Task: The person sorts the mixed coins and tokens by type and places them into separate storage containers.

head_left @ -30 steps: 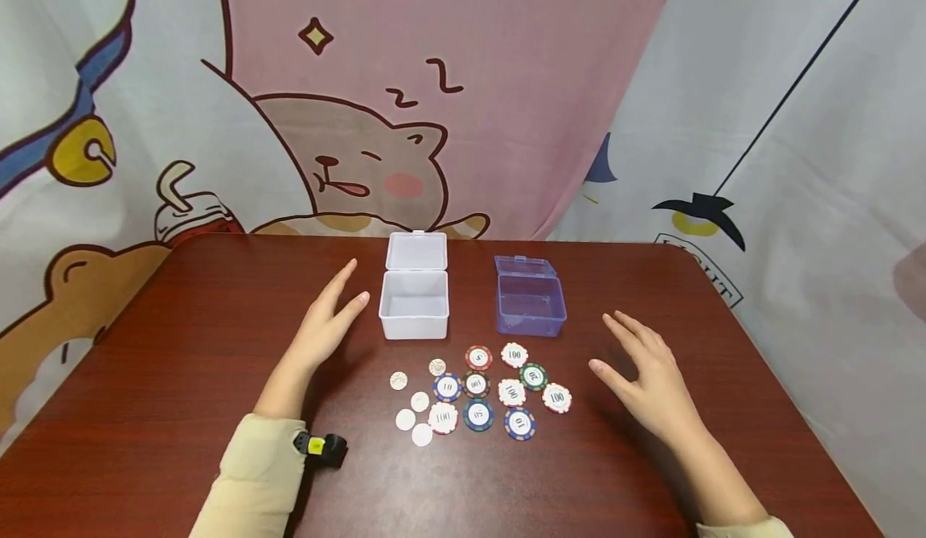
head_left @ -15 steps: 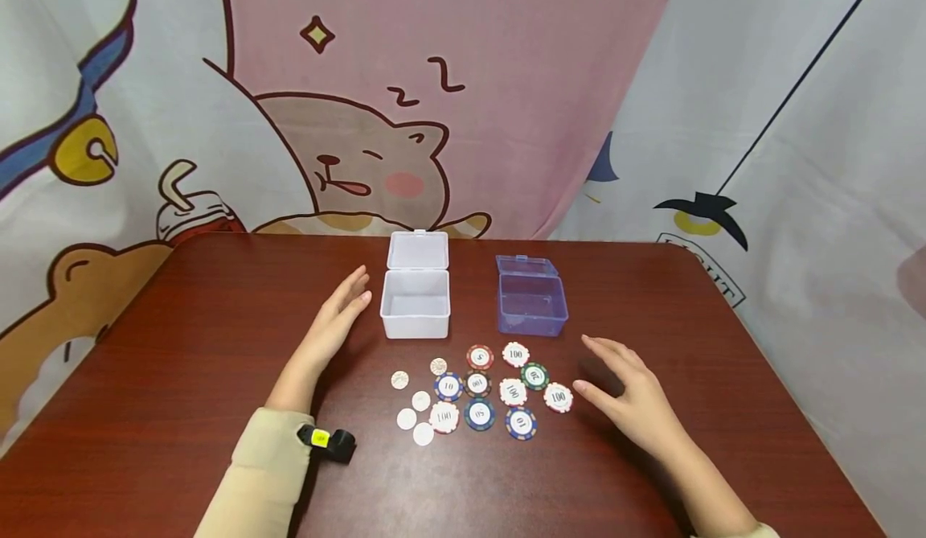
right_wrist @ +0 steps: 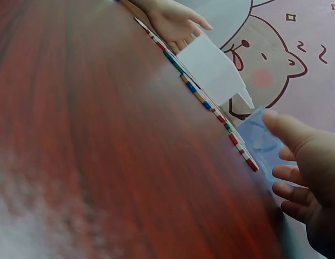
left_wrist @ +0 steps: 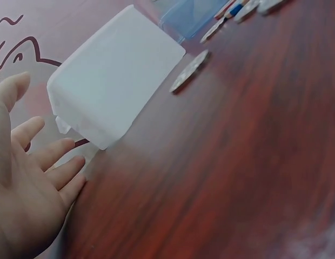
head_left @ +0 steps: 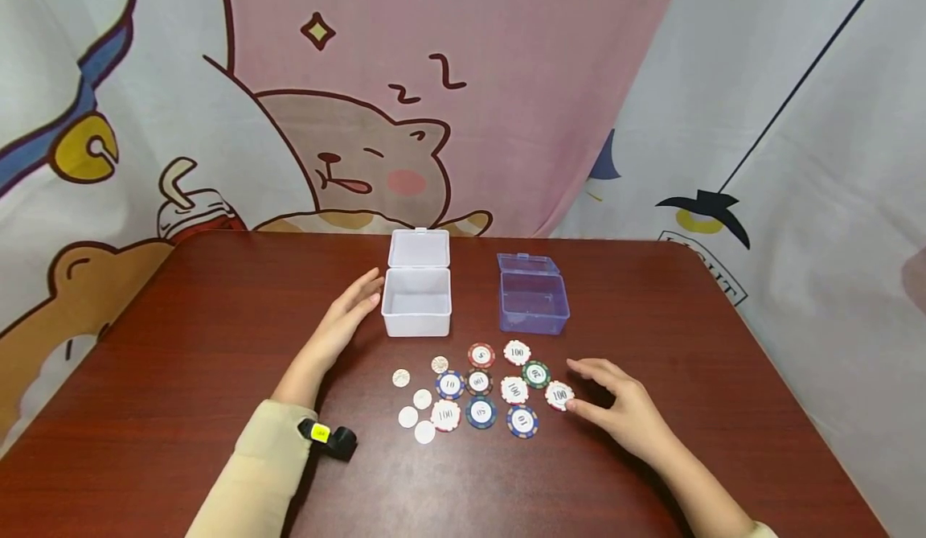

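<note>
My left hand [head_left: 338, 330] stands beside the white plastic box [head_left: 418, 326], its fingers loosely extended and the fingertips right at the box's left wall. In the left wrist view the palm and spread fingers hold nothing. My right hand [head_left: 628, 411] is low over the table, thumb and fingers apart. Its thumb tip is at the right edge of a white poker chip [head_left: 559, 396] marked 100, and the index finger reaches just beyond it. The right wrist view shows the chip [right_wrist: 244, 153] edge-on, with the right hand's thumb [right_wrist: 289, 129] apart from the fingers.
A translucent blue box [head_left: 533, 325] with its lid up stands right of the white box, whose lid is also open. Between the hands lie several poker chips, including a green one [head_left: 536, 374], and several small coin-like discs [head_left: 424, 432]. A patterned cloth [head_left: 550, 80] hangs behind the table.
My right hand has moved left and nearer, from beside the chips to the rightmost white chip. My left hand has shifted right to the white box's side. Chips and boxes stay put.
</note>
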Motion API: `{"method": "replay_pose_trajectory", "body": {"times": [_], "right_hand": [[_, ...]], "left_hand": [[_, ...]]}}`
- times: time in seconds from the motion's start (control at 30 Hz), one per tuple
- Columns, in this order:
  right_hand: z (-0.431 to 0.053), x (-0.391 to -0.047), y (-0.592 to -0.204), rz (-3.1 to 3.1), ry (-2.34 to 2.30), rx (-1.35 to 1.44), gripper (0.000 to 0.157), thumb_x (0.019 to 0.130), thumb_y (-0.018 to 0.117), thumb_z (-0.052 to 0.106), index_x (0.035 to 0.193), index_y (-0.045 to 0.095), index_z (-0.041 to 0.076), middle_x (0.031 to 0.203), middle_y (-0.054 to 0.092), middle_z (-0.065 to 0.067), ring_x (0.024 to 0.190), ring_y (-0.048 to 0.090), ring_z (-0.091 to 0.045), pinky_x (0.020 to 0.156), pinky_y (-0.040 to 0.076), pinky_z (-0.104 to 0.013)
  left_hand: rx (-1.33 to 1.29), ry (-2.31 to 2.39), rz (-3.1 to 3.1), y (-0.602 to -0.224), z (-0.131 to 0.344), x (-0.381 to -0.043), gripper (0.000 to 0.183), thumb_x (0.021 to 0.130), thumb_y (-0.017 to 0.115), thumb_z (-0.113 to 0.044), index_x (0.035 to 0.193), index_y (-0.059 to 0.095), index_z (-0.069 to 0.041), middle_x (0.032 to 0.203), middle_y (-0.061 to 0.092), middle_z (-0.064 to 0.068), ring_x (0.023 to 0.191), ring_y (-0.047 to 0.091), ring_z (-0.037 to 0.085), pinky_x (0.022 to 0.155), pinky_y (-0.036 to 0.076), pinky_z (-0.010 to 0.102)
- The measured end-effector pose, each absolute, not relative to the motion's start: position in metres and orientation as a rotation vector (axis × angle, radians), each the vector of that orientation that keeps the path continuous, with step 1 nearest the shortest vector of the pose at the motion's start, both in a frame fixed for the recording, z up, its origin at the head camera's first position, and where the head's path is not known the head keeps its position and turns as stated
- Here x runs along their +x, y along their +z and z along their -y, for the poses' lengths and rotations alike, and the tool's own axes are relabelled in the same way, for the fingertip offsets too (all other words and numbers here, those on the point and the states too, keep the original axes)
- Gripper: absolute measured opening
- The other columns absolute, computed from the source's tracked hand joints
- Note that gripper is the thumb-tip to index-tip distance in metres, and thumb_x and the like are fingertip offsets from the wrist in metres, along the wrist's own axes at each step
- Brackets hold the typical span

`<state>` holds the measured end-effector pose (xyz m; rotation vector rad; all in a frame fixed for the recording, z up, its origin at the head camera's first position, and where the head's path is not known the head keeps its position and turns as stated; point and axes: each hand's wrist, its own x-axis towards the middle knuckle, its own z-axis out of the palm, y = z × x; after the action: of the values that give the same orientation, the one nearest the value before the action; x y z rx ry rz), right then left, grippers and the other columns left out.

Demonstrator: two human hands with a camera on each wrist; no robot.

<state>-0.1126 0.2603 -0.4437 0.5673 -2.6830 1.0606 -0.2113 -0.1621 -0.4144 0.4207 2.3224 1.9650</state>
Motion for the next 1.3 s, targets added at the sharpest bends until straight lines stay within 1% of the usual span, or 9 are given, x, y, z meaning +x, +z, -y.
{"method": "replay_pose_trajectory", "body": {"times": [0.17,0.23,0.4,0.47,0.57,0.77,0.87,1.1,1.3], "right_hand": [[-0.259,-0.113,-0.446,2.69,1.006,0.583,0.052,0.074,0.084,0.02,0.121,0.066,0.009,0.115,0.062,0.003,0.109,0.055,-0.019,0.09,0.033,-0.011],[-0.259,-0.114,-0.448,2.693,0.977,0.584,0.053,0.071,0.086,0.019,0.12,0.068,0.009,0.113,0.062,0.004,0.108,0.055,-0.018,0.09,0.035,-0.013],[-0.257,-0.115,-0.451,2.683,0.929,0.6,0.053,0.065,0.089,0.017,0.115,0.07,0.009,0.109,0.062,0.005,0.103,0.054,-0.014,0.085,0.041,-0.022],[-0.257,-0.116,-0.452,2.675,0.923,0.614,0.053,0.064,0.089,0.017,0.114,0.071,0.009,0.108,0.062,0.006,0.101,0.054,-0.014,0.084,0.042,-0.022],[-0.256,-0.117,-0.453,2.66,0.923,0.638,0.054,0.064,0.089,0.016,0.114,0.071,0.009,0.108,0.062,0.007,0.1,0.053,-0.012,0.082,0.043,-0.022],[-0.257,-0.118,-0.454,2.642,0.945,0.683,0.052,0.064,0.089,0.013,0.112,0.072,0.011,0.106,0.062,0.009,0.098,0.053,-0.011,0.082,0.041,-0.018],[-0.257,-0.119,-0.454,2.649,0.947,0.704,0.048,0.065,0.088,0.013,0.11,0.073,0.01,0.105,0.062,0.009,0.098,0.052,-0.01,0.082,0.04,-0.019],[-0.258,-0.121,-0.454,2.684,0.939,0.722,0.04,0.067,0.088,0.015,0.105,0.074,0.016,0.104,0.058,0.012,0.097,0.05,-0.008,0.081,0.043,-0.025],[-0.258,-0.124,-0.455,2.647,0.977,0.749,0.039,0.066,0.088,0.015,0.101,0.073,0.018,0.101,0.06,0.011,0.094,0.05,-0.008,0.08,0.041,-0.021]], "left_hand": [[0.469,2.002,-2.289,-0.436,0.165,-0.224,0.054,0.101,0.048,-0.017,0.149,0.029,-0.003,0.146,0.038,0.021,0.135,0.033,0.033,0.11,0.018,0.05],[0.486,2.005,-2.283,-0.441,0.165,-0.227,0.054,0.101,0.049,-0.018,0.149,0.03,-0.005,0.146,0.039,0.02,0.134,0.035,0.031,0.11,0.019,0.048],[0.498,1.999,-2.272,-0.442,0.165,-0.227,0.053,0.101,0.048,-0.017,0.15,0.03,-0.006,0.146,0.038,0.021,0.132,0.037,0.033,0.109,0.021,0.049],[0.498,2.002,-2.267,-0.442,0.165,-0.227,0.054,0.101,0.048,-0.016,0.15,0.029,-0.005,0.146,0.038,0.021,0.132,0.038,0.034,0.109,0.021,0.049],[0.499,2.003,-2.261,-0.442,0.165,-0.228,0.054,0.101,0.048,-0.015,0.15,0.028,-0.004,0.146,0.038,0.022,0.133,0.036,0.034,0.109,0.021,0.05],[0.489,1.971,-2.259,-0.442,0.164,-0.228,0.055,0.1,0.05,-0.016,0.15,0.03,-0.01,0.146,0.038,0.021,0.134,0.034,0.03,0.108,0.023,0.049],[0.501,1.969,-2.251,-0.443,0.164,-0.228,0.054,0.1,0.05,-0.016,0.15,0.03,-0.011,0.146,0.038,0.02,0.134,0.034,0.03,0.108,0.023,0.049],[0.524,1.983,-2.237,-0.444,0.165,-0.23,0.053,0.1,0.05,-0.014,0.15,0.032,-0.01,0.145,0.039,0.02,0.133,0.035,0.031,0.108,0.023,0.05],[0.535,1.99,-2.24,-0.442,0.163,-0.228,0.053,0.099,0.05,-0.011,0.149,0.032,-0.009,0.145,0.039,0.021,0.132,0.036,0.033,0.107,0.025,0.05]]}}
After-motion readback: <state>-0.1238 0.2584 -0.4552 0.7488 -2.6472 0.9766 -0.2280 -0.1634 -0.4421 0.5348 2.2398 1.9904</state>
